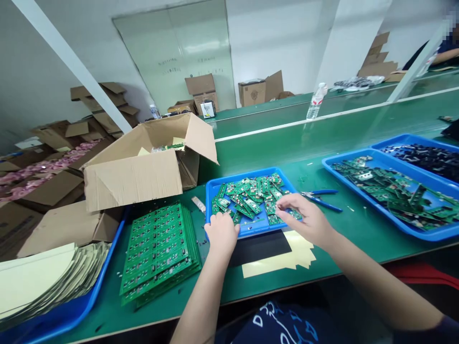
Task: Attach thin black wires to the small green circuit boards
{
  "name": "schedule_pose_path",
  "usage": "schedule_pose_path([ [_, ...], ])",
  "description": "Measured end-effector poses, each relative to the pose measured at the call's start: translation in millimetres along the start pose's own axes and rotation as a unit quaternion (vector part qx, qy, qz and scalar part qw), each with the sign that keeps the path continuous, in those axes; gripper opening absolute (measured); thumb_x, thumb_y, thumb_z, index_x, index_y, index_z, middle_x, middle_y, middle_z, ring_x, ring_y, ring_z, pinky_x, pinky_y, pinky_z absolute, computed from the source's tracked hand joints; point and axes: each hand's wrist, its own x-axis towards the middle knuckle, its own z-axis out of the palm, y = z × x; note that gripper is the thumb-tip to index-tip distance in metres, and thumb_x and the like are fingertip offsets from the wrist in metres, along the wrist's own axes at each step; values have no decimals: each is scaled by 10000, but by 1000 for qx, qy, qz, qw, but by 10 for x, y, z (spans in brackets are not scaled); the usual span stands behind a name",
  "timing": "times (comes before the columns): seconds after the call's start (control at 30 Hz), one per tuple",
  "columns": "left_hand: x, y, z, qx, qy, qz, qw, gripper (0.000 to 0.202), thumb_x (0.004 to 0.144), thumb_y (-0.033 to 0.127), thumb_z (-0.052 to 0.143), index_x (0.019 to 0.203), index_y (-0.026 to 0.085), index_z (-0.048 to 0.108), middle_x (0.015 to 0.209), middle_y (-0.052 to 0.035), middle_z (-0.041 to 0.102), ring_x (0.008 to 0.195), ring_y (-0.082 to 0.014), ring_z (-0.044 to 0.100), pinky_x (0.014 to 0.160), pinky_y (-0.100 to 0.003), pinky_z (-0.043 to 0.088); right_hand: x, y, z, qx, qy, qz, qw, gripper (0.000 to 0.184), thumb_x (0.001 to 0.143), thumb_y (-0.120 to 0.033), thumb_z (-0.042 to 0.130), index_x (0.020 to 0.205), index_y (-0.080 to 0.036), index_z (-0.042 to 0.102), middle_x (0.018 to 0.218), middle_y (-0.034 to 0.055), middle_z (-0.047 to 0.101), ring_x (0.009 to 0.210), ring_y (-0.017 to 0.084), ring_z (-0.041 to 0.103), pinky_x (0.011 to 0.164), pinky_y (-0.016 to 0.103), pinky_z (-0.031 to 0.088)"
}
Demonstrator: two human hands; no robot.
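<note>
A blue tray [263, 227] holding many small green circuit boards [247, 203] lies in front of me. My left hand [222, 231] is closed over the tray's near left corner, fingers curled at the rim. Above the tray's right side, my right hand [304, 217] is pinched, thumb and forefinger together. Something small and dark seems to be at its fingertips, too small to name. Blue-handled pliers [322, 196] lie just beyond the right hand. Under the tray's near edge are yellow paper sheets [265, 268] and a black flat sheet [263, 247].
On the left stand a stack of green circuit panels [154, 248], an open cardboard box [134, 177] and a pile of yellowish sheets [39, 282]. Another blue tray of boards [380, 215] sits right. A water bottle [316, 101] stands behind; a person's arm [444, 56] shows far right.
</note>
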Motion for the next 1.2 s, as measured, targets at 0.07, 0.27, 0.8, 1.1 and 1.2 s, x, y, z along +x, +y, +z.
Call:
schedule_pose_path([
  [0.07, 5, -58, -81, -50, 13, 2, 999, 68, 718, 186, 623, 767, 140, 634, 915, -136, 633, 980, -316, 542, 844, -477, 374, 150, 14, 58, 13, -24, 5, 1000, 141, 865, -259, 500, 965, -184, 564, 815, 42, 643, 748, 153, 635, 689, 283, 522],
  [0.27, 130, -165, -343, -288, 45, 65, 954, 64, 740, 233, 576, 706, 180, 568, 764, -20, 634, 782, -182, 590, 760, -307, 432, 489, 80, 269, 40, -47, -6, 998, 173, 865, -209, 457, 971, -173, 588, 845, 57, 665, 758, 155, 640, 721, 305, 527],
  [0.8, 172, 11, -47, -718, 95, 36, 688, 258, 617, 337, 736, 677, 184, 538, 807, -18, 654, 921, -184, 630, 851, -316, 467, 270, 261, 593, 172, 50, 42, 983, 390, 771, -236, 610, 1121, -226, 440, 947, 56, 587, 834, 164, 631, 777, 316, 539],
  [1.1, 121, -42, -131, -489, 21, 135, 861, 142, 684, 296, 630, 637, 182, 558, 1024, -92, 629, 1030, -254, 564, 927, -434, 405, 338, 387, 487, 135, 31, 57, 989, 290, 756, -184, 558, 1037, -204, 488, 791, 11, 554, 711, 136, 589, 675, 282, 525],
  [1.2, 135, -85, -179, -376, 0, 188, 907, 151, 680, 308, 642, 784, 201, 617, 988, -76, 637, 1027, -252, 550, 937, -433, 389, 354, 363, 429, 116, -47, 46, 991, 270, 742, -178, 561, 1008, -196, 520, 762, 2, 558, 669, 125, 569, 644, 270, 516],
])
